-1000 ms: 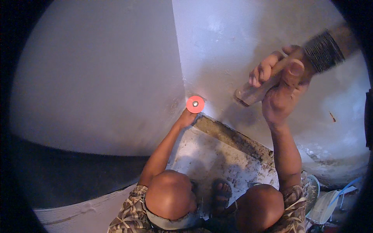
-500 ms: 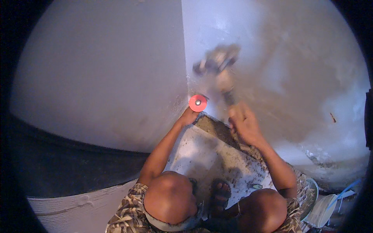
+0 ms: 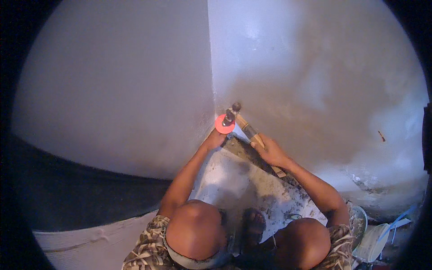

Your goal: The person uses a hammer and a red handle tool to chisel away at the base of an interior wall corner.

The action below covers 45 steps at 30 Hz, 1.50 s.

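In the wall corner, my left hand (image 3: 215, 139) is closed round a chisel whose round red-orange hand guard (image 3: 220, 128) faces up. The guard hides the chisel's shaft and tip, and most of my fingers. My right hand (image 3: 272, 152) grips a wooden-handled hammer (image 3: 248, 131) with a dark wrap on its handle. The hammer's dark metal head is down over the middle of the guard, at the chisel's top end. Just below my hands lies a rough broken strip (image 3: 245, 149) along the right wall's foot.
A smooth grey wall (image 3: 117, 90) rises on the left and a damp, patchy wall (image 3: 310, 117) on the right. Loose crumbs lie on the pale floor slab (image 3: 229, 173) by my sandalled foot (image 3: 254, 221). Pale containers (image 3: 372, 245) stand at lower right.
The hammer, raised and blurred before, has come down onto the chisel's top end. My right hand has moved slightly down and left; the left still holds the chisel in the corner.
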Each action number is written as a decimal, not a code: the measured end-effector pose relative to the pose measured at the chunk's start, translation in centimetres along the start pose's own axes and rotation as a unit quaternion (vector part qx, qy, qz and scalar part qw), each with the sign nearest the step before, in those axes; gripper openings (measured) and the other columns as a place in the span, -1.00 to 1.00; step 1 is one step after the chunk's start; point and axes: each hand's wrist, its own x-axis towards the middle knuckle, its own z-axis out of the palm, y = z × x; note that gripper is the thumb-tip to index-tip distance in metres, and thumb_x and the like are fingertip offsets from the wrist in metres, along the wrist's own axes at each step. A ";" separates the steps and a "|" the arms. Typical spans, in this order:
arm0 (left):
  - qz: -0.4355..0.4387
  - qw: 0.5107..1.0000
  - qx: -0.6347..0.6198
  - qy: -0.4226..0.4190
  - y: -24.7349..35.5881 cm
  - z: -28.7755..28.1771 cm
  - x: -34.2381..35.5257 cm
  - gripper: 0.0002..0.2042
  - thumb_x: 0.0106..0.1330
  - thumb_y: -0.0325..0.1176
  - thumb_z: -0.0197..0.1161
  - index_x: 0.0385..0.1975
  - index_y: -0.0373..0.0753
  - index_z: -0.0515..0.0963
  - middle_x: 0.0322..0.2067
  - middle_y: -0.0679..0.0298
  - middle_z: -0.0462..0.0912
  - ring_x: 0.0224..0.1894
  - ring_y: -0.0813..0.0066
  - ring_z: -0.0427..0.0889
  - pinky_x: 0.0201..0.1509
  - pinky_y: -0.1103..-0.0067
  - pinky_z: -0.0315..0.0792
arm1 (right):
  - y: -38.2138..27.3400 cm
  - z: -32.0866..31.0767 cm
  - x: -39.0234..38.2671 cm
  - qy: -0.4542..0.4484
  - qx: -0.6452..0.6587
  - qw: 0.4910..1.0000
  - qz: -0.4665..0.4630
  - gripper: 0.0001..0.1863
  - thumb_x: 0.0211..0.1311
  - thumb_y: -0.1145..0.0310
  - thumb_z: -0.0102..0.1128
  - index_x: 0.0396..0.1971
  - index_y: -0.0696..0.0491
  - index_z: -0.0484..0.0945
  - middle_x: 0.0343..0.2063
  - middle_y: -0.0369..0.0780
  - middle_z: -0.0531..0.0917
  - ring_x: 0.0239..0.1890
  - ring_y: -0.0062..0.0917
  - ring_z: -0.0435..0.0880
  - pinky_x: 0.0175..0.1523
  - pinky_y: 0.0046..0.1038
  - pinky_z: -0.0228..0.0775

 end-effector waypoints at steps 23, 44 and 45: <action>-0.026 0.999 0.022 -0.037 -3.6 0.9 -0.6 -0.63 0.32 -0.36 0.01 0.11 -0.29 0.33 0.10 0.15 0.43 0.18 0.32 0.36 0.29 0.46 0.16 | -1.6 1.1 -1.1 0.051 -0.015 0.998 -0.025 -0.55 0.28 0.03 0.02 -0.12 0.15 0.41 -0.50 0.07 0.60 -0.42 -0.03 0.62 -0.28 -0.11 0.41; -0.019 0.998 -0.037 -0.037 -0.7 1.3 0.7 -0.56 0.35 -0.29 0.03 0.17 -0.33 0.23 0.14 0.17 0.36 0.23 0.38 0.28 0.32 0.48 0.12 | 0.8 1.2 -1.3 0.115 -0.010 0.993 0.004 -0.56 0.30 0.04 0.01 -0.18 0.18 0.43 -0.52 -0.05 0.57 -0.47 -0.23 0.57 -0.32 -0.24 0.37; -0.024 0.999 -0.013 -0.036 -1.9 0.7 0.6 -0.57 0.35 -0.28 0.02 0.17 -0.32 0.24 0.13 0.17 0.37 0.23 0.37 0.28 0.32 0.48 0.12 | -0.4 1.2 -1.5 0.139 0.002 0.990 -0.020 -0.58 0.31 0.04 0.01 -0.19 0.15 0.43 -0.54 -0.11 0.54 -0.48 -0.34 0.55 -0.34 -0.30 0.35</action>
